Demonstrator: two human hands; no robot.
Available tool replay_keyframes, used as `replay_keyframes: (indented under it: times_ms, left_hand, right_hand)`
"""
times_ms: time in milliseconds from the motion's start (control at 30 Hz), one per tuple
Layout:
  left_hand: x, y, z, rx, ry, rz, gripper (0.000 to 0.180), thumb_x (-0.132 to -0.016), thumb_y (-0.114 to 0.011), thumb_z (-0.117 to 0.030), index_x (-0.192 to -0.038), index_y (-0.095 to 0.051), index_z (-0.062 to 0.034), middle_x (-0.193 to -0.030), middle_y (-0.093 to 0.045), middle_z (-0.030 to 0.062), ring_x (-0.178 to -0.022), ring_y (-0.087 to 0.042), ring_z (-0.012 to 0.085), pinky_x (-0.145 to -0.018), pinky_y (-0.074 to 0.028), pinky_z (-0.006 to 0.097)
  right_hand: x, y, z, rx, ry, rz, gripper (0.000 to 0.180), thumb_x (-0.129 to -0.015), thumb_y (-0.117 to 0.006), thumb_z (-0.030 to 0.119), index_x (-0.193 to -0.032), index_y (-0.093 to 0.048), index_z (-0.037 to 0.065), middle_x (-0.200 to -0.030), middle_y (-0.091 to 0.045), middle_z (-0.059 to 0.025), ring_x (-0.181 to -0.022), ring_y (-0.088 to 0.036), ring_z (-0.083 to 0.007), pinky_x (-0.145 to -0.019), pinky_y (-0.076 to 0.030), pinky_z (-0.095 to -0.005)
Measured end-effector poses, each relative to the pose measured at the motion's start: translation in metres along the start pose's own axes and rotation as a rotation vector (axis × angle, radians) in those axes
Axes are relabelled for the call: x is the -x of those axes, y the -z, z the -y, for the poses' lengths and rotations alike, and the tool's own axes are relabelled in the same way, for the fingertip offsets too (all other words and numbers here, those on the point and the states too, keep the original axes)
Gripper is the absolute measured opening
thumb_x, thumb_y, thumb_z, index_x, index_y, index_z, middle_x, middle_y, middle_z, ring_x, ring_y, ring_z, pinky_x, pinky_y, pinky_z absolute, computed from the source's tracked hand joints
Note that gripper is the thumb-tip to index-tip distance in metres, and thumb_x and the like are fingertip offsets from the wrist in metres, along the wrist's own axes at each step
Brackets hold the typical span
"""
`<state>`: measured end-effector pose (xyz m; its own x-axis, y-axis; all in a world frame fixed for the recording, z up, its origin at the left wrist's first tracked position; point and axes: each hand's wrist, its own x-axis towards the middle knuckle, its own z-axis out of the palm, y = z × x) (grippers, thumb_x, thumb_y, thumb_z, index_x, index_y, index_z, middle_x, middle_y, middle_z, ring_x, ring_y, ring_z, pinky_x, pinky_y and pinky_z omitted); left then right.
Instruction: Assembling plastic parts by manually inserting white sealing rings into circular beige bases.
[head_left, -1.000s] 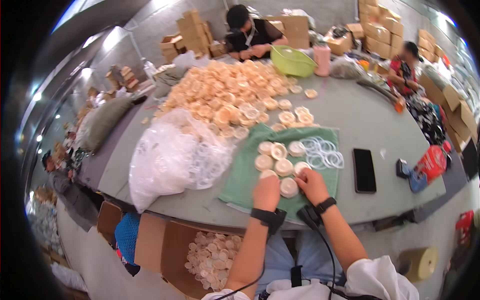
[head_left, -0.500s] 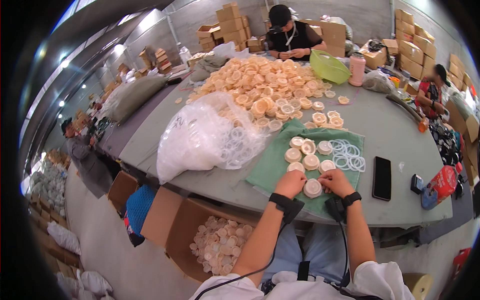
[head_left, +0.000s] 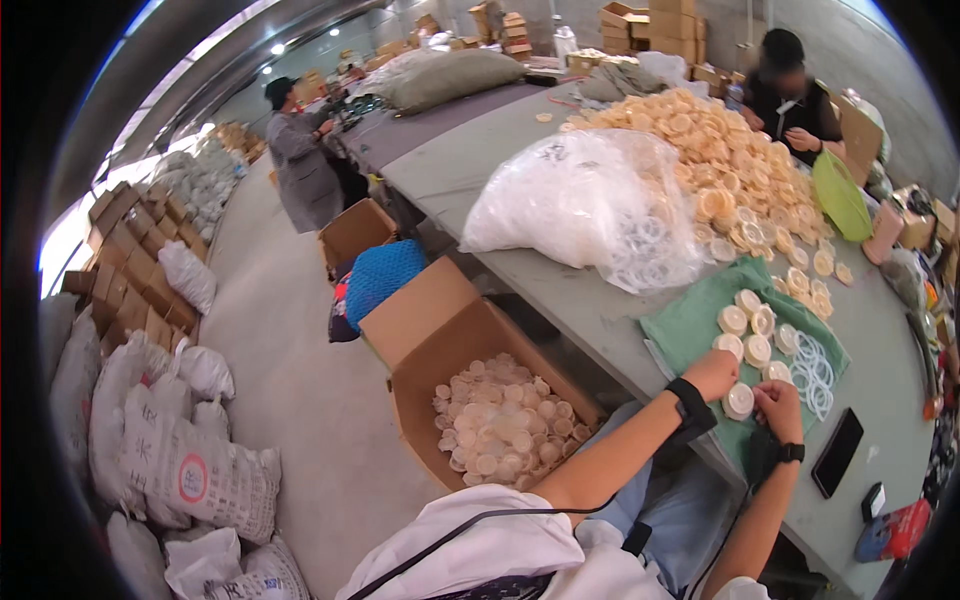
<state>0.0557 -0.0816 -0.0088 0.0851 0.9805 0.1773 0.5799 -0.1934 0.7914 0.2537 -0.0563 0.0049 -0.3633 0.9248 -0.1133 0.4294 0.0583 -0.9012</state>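
Observation:
On a green cloth (head_left: 690,318) at the table edge, a cream round plastic cap (head_left: 738,402) lies between my hands. My left hand (head_left: 714,374) is closed at its upper left rim, its fingertips partly hidden. From the right, my right hand (head_left: 779,408) pinches the cap's edge with bent fingers. Several similar caps (head_left: 757,349) sit in loose rows just beyond. Beside them, to the right, is a cluster of thin pale-blue rings (head_left: 813,375). Whether a ring is on the cap in my hands is too small to tell.
A clear bag of rings (head_left: 580,200) and a heap of cream caps (head_left: 720,150) cover the far table. A phone (head_left: 838,453) lies on the right. Below left stands an open carton (head_left: 420,400) holding translucent round pieces. Another person (head_left: 795,105) sits across the table.
My view has swung left, so the table and hands appear farther right and the floor and carton show more. Both hands stay at the same cap.

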Motion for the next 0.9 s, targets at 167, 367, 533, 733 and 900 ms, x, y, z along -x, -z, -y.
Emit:
replay_keyframes:
  times_ms: [167, 367, 533, 733, 900]
  left_hand:
    - [0.003, 0.002, 0.003, 0.041, -0.040, 0.075, 0.015, -0.072, -0.061, -0.014, -0.076, -0.068, -0.0019, -0.081, -0.065, 0.0184, -0.074, -0.063, 0.0333, -0.066, -0.049, 0.040]
    - [0.000, 0.005, 0.004, -0.005, -0.072, 0.110, 0.020, -0.077, -0.055, -0.010, -0.090, -0.067, -0.0014, -0.087, -0.065, 0.0161, -0.081, -0.063, 0.0272, -0.072, -0.048, 0.034]
    - [0.006, 0.020, 0.007, 0.106, -0.010, 0.088, 0.018, -0.081, -0.057, -0.006, -0.096, -0.065, -0.0022, -0.082, -0.066, 0.0073, -0.072, -0.059, 0.0140, -0.068, -0.047, 0.028]
    - [0.051, 0.042, -0.060, 0.591, 0.032, -0.148, 0.017, -0.088, -0.052, -0.007, -0.094, -0.063, 0.0042, -0.083, -0.065, 0.0082, -0.073, -0.058, 0.0133, -0.071, -0.047, 0.026]
    - [0.130, 0.093, -0.165, 1.435, -0.503, 0.464, 0.026, -0.091, -0.048, -0.022, -0.096, -0.064, -0.0016, -0.089, -0.067, 0.0098, -0.083, -0.062, 0.0178, -0.077, -0.046, 0.028]
  right_hand:
    - [0.007, 0.000, -0.004, -0.011, 0.106, -0.003, 0.010, -0.082, -0.061, 0.007, -0.081, -0.064, -0.002, -0.059, -0.058, -0.0019, -0.045, -0.050, -0.0073, -0.041, -0.038, -0.0220]
    - [0.000, -0.002, -0.009, -0.003, 0.202, -0.019, 0.009, -0.079, -0.064, 0.010, -0.078, -0.065, 0.001, -0.060, -0.058, -0.0017, -0.051, -0.051, -0.0065, -0.046, -0.041, -0.0226]
    - [0.001, -0.014, 0.004, -0.121, 0.115, -0.073, 0.009, -0.080, -0.065, 0.010, -0.082, -0.064, 0.001, -0.061, -0.058, -0.0008, -0.051, -0.051, -0.0061, -0.047, -0.041, -0.0218]
    - [0.008, -0.008, 0.008, -0.133, 0.094, -0.140, 0.013, -0.082, -0.065, 0.013, -0.085, -0.063, 0.000, -0.061, -0.058, -0.0003, -0.051, -0.050, -0.0053, -0.045, -0.039, -0.0214]
    - [0.016, -0.009, 0.017, -0.071, 0.064, -0.179, 0.013, -0.082, -0.065, 0.013, -0.085, -0.063, 0.000, -0.062, -0.059, -0.0022, -0.054, -0.054, -0.0074, -0.048, -0.042, -0.0225]
